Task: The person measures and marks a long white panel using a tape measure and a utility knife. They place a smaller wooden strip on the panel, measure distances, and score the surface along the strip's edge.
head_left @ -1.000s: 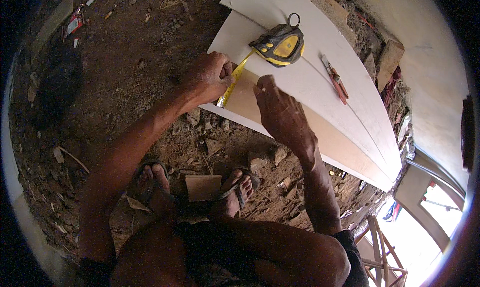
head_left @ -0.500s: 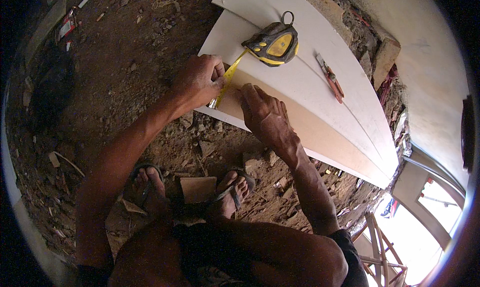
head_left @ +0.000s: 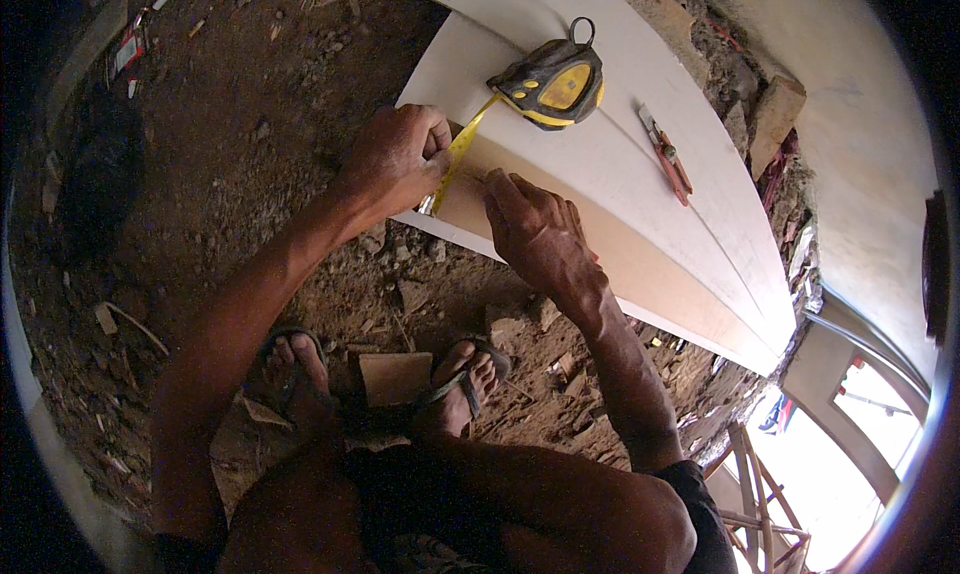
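A black and yellow tape measure (head_left: 552, 84) lies on white sheet boards (head_left: 650, 64), its yellow blade (head_left: 459, 151) drawn out toward the near edge over a brown strip of board (head_left: 610, 224). My left hand (head_left: 400, 159) is closed at the blade, with curled fingers against its lower part; the metal end shows just below them. Right of the blade, my right hand (head_left: 543, 229) rests low over the brown strip, fingers curled and pressed together. What its fingers hold, if anything, is hidden. A red-handled utility knife (head_left: 666, 156) lies farther right on the white board.
Dirt ground (head_left: 270, 124) strewn with rubble surrounds the boards. A piece of brown board (head_left: 395, 379) lies between my sandalled feet. A pale wall (head_left: 850, 104) rises at right, with a brick (head_left: 777, 124) by its foot. Wooden sticks (head_left: 757, 494) stand at lower right.
The view has shifted very slightly. My right hand has moved a little to the right; my left hand stays at the blade.
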{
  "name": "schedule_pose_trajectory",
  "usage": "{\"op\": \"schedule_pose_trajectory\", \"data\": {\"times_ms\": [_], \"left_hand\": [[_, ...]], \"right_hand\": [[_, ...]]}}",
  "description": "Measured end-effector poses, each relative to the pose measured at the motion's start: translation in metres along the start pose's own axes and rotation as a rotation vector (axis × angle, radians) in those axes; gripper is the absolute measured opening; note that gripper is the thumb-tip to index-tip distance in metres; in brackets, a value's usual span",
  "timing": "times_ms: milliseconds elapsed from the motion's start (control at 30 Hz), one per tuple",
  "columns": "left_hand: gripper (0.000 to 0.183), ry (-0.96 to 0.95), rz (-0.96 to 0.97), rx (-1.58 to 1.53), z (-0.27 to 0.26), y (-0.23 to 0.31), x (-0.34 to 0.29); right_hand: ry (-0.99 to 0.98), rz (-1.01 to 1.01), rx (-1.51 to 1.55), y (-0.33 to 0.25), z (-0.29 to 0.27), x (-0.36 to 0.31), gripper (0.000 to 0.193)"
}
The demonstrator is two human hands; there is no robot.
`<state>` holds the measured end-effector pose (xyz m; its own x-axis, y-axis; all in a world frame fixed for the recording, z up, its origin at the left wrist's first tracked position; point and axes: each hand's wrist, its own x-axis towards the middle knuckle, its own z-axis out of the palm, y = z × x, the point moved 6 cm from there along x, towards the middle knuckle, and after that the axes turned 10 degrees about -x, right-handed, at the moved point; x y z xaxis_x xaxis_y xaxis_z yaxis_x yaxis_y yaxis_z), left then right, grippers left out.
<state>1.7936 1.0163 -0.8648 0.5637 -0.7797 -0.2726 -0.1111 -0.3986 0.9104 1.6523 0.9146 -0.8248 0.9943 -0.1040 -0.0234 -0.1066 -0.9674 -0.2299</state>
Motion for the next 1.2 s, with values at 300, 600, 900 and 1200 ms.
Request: {"op": "schedule_pose_trajectory", "data": {"times_ms": [300, 600, 900, 1200], "left_hand": [[0.016, -0.003, -0.002, -0.033, 0.001, -0.004, 0.000], [0.015, -0.064, -0.015, -0.078, 0.002, -0.004, 0.000], [0.014, 0.003, 0.126, 0.005, 0.000, 0.005, -0.002], [0.013, 0.002, 0.044, -0.007, 0.000, -0.003, -0.002]], "right_hand": [[0.062, -0.066, -0.027, -0.004, -0.002, -0.001, 0.022], [0.089, -0.080, -0.030, -0.006, -0.004, 0.001, 0.020], [0.062, -0.049, -0.002, -0.001, -0.002, -0.001, 0.022], [0.068, -0.032, 0.057, -0.001, 0.001, 0.001, 0.021]]}}
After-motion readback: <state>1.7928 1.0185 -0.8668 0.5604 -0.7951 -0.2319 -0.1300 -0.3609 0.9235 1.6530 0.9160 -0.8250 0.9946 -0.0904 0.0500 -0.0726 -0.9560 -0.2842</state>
